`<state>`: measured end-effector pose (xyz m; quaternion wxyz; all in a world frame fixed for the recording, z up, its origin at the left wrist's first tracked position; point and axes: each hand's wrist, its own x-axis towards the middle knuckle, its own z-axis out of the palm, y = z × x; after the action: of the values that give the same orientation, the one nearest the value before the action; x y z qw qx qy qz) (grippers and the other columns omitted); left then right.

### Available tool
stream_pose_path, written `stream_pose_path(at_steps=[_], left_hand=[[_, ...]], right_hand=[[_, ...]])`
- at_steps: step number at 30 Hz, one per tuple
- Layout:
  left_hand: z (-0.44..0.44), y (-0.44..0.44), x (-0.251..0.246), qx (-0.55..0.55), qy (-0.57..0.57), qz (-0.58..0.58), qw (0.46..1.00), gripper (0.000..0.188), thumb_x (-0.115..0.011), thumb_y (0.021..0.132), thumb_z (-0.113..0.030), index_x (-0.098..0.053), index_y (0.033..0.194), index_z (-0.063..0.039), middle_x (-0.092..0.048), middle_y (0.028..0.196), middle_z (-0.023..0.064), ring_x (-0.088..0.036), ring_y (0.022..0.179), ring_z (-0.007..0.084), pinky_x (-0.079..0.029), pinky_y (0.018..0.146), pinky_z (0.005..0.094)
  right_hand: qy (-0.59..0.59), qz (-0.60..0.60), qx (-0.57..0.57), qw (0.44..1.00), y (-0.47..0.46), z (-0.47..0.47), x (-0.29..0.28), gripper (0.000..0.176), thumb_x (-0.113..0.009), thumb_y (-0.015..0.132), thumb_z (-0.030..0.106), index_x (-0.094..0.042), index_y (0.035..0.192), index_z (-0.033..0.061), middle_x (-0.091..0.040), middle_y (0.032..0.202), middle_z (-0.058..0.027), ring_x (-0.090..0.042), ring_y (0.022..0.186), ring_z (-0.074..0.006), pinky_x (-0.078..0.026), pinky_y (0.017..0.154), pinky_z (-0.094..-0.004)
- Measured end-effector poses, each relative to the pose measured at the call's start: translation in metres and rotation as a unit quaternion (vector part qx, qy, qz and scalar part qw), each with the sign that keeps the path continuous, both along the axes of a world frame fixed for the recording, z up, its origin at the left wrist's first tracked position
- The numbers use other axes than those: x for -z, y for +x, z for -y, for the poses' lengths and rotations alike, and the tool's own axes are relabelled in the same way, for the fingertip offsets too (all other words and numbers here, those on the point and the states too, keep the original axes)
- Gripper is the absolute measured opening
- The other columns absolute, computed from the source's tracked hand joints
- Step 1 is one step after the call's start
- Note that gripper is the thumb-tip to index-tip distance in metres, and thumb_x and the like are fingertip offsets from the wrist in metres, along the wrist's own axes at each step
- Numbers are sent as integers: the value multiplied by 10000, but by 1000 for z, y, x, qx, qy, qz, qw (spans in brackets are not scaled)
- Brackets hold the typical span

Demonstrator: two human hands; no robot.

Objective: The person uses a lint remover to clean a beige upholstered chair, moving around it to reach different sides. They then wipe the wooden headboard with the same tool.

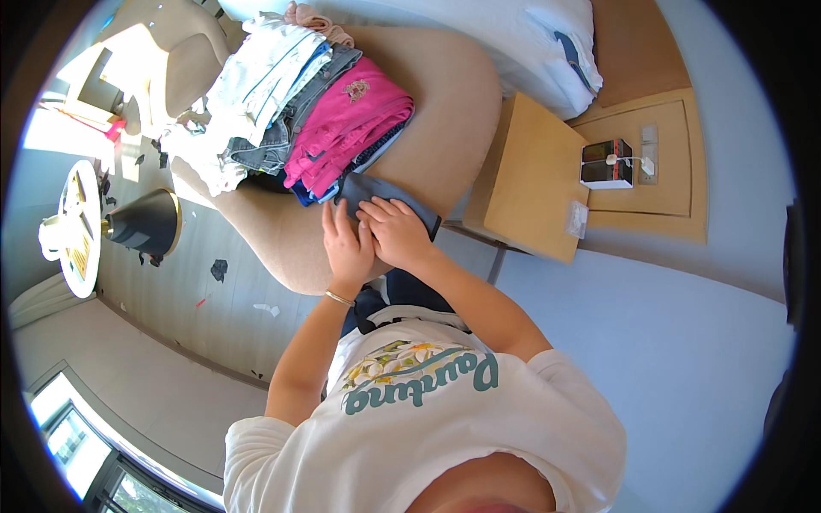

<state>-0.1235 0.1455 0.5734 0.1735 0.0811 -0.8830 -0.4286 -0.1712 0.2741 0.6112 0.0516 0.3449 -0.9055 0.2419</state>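
My left hand (pixel 347 247), with a bracelet at the wrist, lies on the near edge of a folded dark grey cloth garment (pixel 378 186). Beside it and touching it, my right hand (pixel 399 232) lies palm down on the same garment, fingers spread over its surface. The cloth rests on a beige upholstered seat (pixel 458 83). Just beyond my fingertips is a pile of folded clothes: a pink garment with an embroidered crest (pixel 359 115), grey denim (pixel 263 144), and white garments (pixel 256 70). What lies under my palms is hidden.
At right stands a wooden bedside cabinet (pixel 539 173), near a plugged-in boxy device (pixel 606 163). White bedding (pixel 532 45) borders the seat's far side. A round side table (pixel 80 211) with a black conical base (pixel 147 221) stands left. Dark scraps (pixel 219 270) litter the floor.
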Motion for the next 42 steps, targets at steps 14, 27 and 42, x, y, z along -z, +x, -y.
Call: stream_pose_path(at_steps=[14,27,42], left_hand=[[-68,-152,-8,77,-32,189,978,385,-557,965,-349,-583,1245,-86,-596,1230,158,-570,1138,397,-382,1058,522],[-159,-274,-15,-2,-126,60,990,271,-673,859,-175,-620,1074,-19,-523,1299,198,-516,1200,424,-439,996,495],[-207,-118,-73,-18,-205,133,969,396,-677,889,-307,-636,1251,-151,-572,1367,164,-504,1264,378,-377,1053,550]], right_hand=[[63,149,-216,963,-217,-95,10,190,-569,889,170,-682,1021,94,-691,1138,-104,-624,1126,-278,-418,1047,-499],[65,59,-171,981,-333,-179,2,252,-613,876,110,-665,1120,71,-616,1290,-148,-535,1267,-344,-401,1074,-493],[39,23,-93,995,-176,-225,-20,440,-680,869,289,-647,1302,217,-485,1460,-136,-405,1337,-436,-341,1067,-601]])
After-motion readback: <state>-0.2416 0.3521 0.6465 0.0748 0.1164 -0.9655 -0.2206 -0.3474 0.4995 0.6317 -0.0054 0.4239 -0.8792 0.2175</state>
